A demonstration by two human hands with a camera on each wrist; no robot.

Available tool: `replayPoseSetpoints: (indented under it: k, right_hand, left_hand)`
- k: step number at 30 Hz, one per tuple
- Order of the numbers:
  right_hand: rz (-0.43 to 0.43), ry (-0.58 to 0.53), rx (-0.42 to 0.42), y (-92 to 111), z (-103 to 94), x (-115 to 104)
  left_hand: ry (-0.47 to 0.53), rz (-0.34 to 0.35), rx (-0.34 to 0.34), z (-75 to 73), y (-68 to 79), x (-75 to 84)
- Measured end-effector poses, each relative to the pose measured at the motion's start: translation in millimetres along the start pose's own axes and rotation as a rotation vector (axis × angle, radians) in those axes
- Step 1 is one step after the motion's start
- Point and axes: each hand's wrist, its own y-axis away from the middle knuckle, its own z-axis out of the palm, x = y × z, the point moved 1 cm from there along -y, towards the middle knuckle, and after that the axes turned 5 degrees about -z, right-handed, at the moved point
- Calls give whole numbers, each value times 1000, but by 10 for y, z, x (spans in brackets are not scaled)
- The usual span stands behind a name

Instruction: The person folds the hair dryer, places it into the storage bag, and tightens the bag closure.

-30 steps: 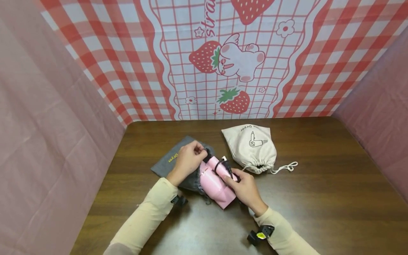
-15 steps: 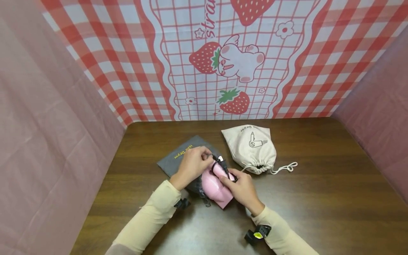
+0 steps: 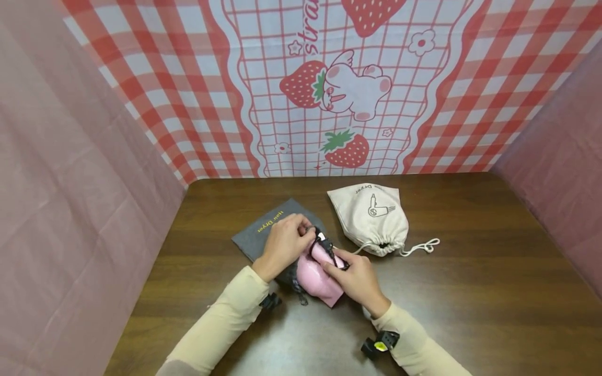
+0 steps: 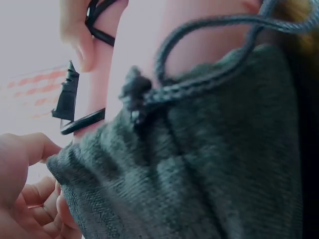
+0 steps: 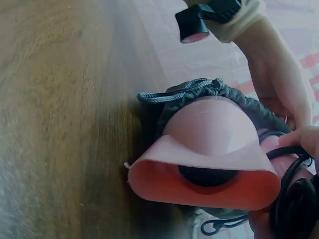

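A pink hair dryer [image 3: 314,277] lies partly inside a grey drawstring bag [image 3: 249,239] marked "Hair Dryer", its wide nozzle [image 5: 204,194] sticking out. My left hand [image 3: 286,241] pinches the bag's gathered rim [image 4: 65,164] between thumb and fingers, beside the dryer's handle. A black cord with a plug [image 4: 66,97] is wound round that handle. My right hand [image 3: 359,277] grips the handle and cord, thumb on top. The bag's drawstring [image 4: 209,22] hangs loose across the dryer body. How far the dryer reaches inside the bag is hidden.
A cream drawstring pouch [image 3: 371,216] printed with a hair dryer stands just behind my right hand, its white cord [image 3: 423,246] trailing to the right. Both lie on a brown wooden table [image 3: 470,271]. A strawberry-patterned curtain [image 3: 343,104] closes off the back, with pink cloth on both sides.
The grey bag has shifted right, its mouth now covering more of the dryer and handle. My left hand moved slightly right and down with the rim; my right hand stayed on the handle.
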Motion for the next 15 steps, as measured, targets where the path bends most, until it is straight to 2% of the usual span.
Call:
replayPoseSetpoints:
  k: [5, 8, 11, 15]
  right_hand:
    - [-72, 111, -35, -26, 13, -67]
    - [-72, 152, -41, -66, 20, -91]
    - [-20, 121, -28, -101, 30, -81]
    - [112, -7, 27, -134, 43, -32]
  left_hand:
    - [30, 15, 12, -9, -16, 56]
    - [77, 51, 1, -25, 13, 98]
    - [105, 92, -10, -37, 75, 118]
    - [32, 104, -25, -50, 168, 83]
